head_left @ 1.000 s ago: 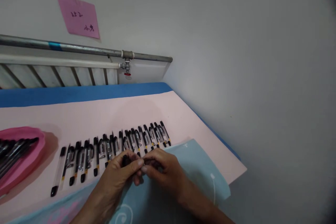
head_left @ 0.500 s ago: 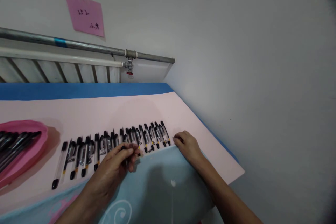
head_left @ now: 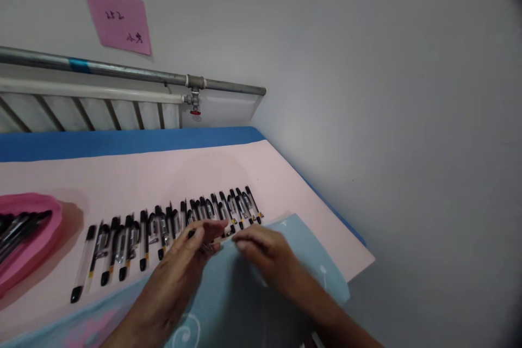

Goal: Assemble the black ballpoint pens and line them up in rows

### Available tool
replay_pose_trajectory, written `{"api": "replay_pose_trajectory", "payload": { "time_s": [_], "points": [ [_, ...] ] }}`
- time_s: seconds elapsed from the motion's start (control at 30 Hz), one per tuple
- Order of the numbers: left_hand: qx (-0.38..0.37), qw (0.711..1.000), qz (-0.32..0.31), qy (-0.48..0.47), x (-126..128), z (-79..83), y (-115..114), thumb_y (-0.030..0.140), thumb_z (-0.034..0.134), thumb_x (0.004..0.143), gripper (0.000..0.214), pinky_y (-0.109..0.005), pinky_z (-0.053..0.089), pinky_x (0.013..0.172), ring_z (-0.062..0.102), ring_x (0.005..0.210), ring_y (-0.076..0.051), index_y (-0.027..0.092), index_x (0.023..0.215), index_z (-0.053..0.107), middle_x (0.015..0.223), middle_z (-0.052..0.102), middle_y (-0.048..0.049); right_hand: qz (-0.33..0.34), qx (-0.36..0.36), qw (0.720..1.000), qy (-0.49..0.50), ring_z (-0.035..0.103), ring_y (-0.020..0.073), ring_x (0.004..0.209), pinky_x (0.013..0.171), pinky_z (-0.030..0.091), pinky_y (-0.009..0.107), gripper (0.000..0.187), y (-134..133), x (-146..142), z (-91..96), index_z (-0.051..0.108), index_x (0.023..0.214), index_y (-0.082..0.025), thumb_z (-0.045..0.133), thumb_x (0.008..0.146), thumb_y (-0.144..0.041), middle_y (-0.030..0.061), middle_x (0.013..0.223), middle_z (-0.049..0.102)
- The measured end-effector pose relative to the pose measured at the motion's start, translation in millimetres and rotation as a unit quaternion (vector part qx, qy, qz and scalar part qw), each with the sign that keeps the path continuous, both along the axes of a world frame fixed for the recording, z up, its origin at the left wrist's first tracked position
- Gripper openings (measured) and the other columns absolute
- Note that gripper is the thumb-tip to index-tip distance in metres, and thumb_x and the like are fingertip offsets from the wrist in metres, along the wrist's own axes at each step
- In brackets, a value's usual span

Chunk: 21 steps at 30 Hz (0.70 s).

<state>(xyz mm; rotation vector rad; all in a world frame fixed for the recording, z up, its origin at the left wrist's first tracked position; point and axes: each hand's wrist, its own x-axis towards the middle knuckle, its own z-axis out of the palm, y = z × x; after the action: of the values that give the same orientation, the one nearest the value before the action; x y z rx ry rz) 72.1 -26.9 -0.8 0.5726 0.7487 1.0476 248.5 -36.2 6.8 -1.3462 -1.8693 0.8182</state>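
My left hand (head_left: 179,261) is closed around a small black pen part, of which a dark end (head_left: 191,234) shows by the thumb; the rest is hidden by my fingers. Just right of it, my right hand (head_left: 267,255) has its fingertips pinched together, close to the left fingers. Whatever they hold, if anything, is too small and blurred to make out. Behind both hands runs a slanting row of clear pens with black ends (head_left: 143,242), several deep in number, with loose caps and metal springs among them. A light blue patterned cloth (head_left: 326,269) lies under my hands.
At the left edge a pink basin (head_left: 51,231) holds several dark pens (head_left: 24,228). The pink tabletop (head_left: 228,168) has a blue strip (head_left: 122,144) along its back. A wall (head_left: 387,119) bounds the right side; a pipe (head_left: 138,73) and radiator (head_left: 93,114) stand behind.
My right hand has moved left from the cloth's edge at the end of the row to my left hand's fingertips. The cloth's right corner is uncovered. The view has shifted slightly right.
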Motion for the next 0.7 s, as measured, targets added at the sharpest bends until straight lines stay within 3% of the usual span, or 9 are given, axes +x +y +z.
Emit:
{"api": "replay_pose_trajectory", "payload": {
  "time_s": [0.03,0.17,0.3,0.5,0.57,0.7],
  "points": [
    [0.003,1.0,-0.009,-0.002,2,2.3,-3,0.038,0.055,0.076,0.029,-0.035,0.037,0.094,0.048,0.111,-0.022,0.018,0.095,0.063,0.113,0.059,-0.0096,0.025,-0.019,0.999,0.024,0.058,0.0126,0.083,0.075,0.043,0.023,0.018,-6,-12,1.6,0.063,0.093,-0.022,0.049,0.081,-0.022,0.0013,0.091,0.065],
    [-0.011,1.0,-0.021,-0.015,6,13.2,-11,0.037,0.056,0.075,0.027,-0.034,0.037,0.094,0.049,0.111,-0.022,0.02,0.095,0.063,0.115,0.058,-0.008,-0.002,-0.029,0.996,0.089,0.057,0.0131,0.077,0.068,0.044,0.023,0.019,-13,-40,-6.1,0.062,0.093,-0.019,0.056,0.075,-0.021,0.0022,0.087,0.064],
    [-0.012,1.0,-0.014,-0.019,6,14.0,-14,0.036,0.057,0.074,0.025,-0.031,0.038,0.093,0.046,0.114,-0.021,0.022,0.094,0.064,0.118,0.057,-0.0062,-0.001,-0.004,0.996,0.093,0.054,0.0127,0.075,0.066,0.042,0.023,0.018,-10,-42,-12.2,0.062,0.09,-0.019,0.059,0.072,-0.02,0.0015,0.085,0.061],
    [-0.001,0.999,-0.038,0.032,4,-0.8,-9,0.039,0.057,0.074,0.04,-0.035,0.03,0.1,0.042,0.117,-0.022,0.023,0.111,0.058,0.126,0.05,-0.0074,0.014,-0.024,0.998,0.052,0.051,0.0102,0.062,0.058,0.04,0.02,0.012,-3,-34,-8.8,0.061,0.082,-0.017,0.055,0.072,-0.019,-0.0004,0.073,0.06],
    [0.016,0.998,0.006,0.065,-1,-4.7,-2,0.042,0.059,0.071,0.044,-0.04,0.029,0.1,0.043,0.117,-0.025,0.024,0.112,0.058,0.127,0.05,-0.0079,-0.032,-0.014,0.999,0.019,0.052,0.0106,0.062,0.058,0.04,0.02,0.014,9,-18,-11.4,0.061,0.082,-0.018,0.054,0.071,-0.022,-0.0001,0.073,0.06],
    [0.056,0.992,0.069,0.095,-16,-10.3,16,0.044,0.058,0.071,0.042,-0.042,0.032,0.097,0.043,0.117,-0.026,0.023,0.108,0.06,0.126,0.051,-0.008,-0.222,0.005,0.974,-0.048,0.053,0.0125,0.059,0.055,0.04,0.022,0.02,47,33,-23.9,0.061,0.084,-0.016,0.051,0.072,-0.029,0.0003,0.065,0.059]
  ]
}}
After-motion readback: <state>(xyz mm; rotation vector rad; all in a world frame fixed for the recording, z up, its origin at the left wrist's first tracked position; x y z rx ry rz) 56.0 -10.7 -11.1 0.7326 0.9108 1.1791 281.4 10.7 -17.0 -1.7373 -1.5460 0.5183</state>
